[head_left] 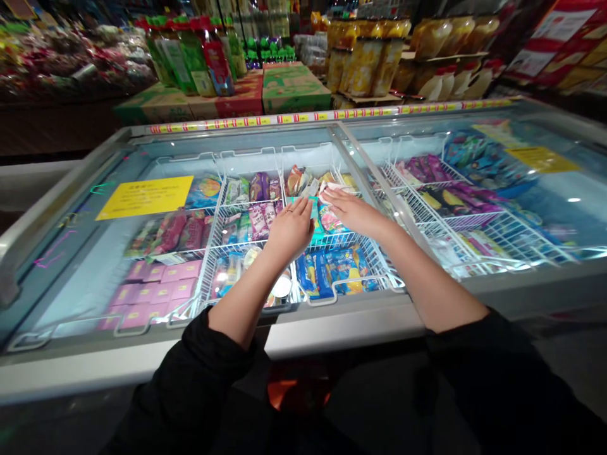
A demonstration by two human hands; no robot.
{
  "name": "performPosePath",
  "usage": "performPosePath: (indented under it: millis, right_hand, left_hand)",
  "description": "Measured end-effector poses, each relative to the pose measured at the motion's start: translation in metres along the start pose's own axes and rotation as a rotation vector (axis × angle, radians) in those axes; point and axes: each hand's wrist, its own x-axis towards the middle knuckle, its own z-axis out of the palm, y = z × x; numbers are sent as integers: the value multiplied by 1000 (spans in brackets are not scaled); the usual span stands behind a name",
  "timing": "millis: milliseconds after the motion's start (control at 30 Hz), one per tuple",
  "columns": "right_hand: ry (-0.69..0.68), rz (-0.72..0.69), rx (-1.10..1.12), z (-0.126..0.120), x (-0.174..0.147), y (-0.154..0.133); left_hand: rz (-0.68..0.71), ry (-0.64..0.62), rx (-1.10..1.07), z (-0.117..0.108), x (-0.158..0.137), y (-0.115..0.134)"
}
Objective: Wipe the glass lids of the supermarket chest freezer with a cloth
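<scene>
Both hands are over the middle of a chest freezer (322, 332) with sliding glass lids. My left hand (294, 225) is palm down with its fingers stretched forward, above wire baskets of wrapped ice creams. My right hand (349, 208) reaches in from the right, flat, fingers pointing left. Under its fingertips shows a crumpled white and pinkish thing (327, 188); I cannot tell whether it is a cloth or a wrapper below the glass. Between the hands a turquoise packet (317, 215) is partly visible. Blue ice cream packets (337, 268) lie in the basket nearer me.
A lid frame bar (374, 170) runs diagonally right of my hands. Yellow notices (147, 194) are on the glass. Pink boxes (150, 291) fill the left front. Behind the freezer stand green bottles (183, 60), cartons (294, 88) and jars of yellow fruit (372, 57).
</scene>
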Motion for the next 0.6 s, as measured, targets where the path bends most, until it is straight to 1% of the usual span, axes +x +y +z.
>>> performPosePath:
  millis: [67, 133, 200, 267, 367, 500, 600]
  right_hand:
    - [-37, -47, 17, -2, -7, -4]
    - [-75, -83, 48, -6, -23, -3]
    - [-88, -86, 68, -10, -36, 3]
    - [-69, -67, 69, -11, -39, 10]
    - [-2, -7, 33, -6, -18, 15]
    - [33, 46, 2, 6, 19, 7]
    - [0, 5, 24, 6, 21, 1]
  left_hand:
    - [-27, -8, 8, 0, -3, -2]
    - [-62, -7, 12, -1, -4, -4]
    - [-78, -1, 10, -2, -2, -5]
    - [-68, -2, 4, -1, 4, -4]
    - [-62, 9, -8, 2, 19, -5]
    - [-81, 33, -24, 6, 32, -10]
    - [-88, 9, -26, 7, 31, -12]
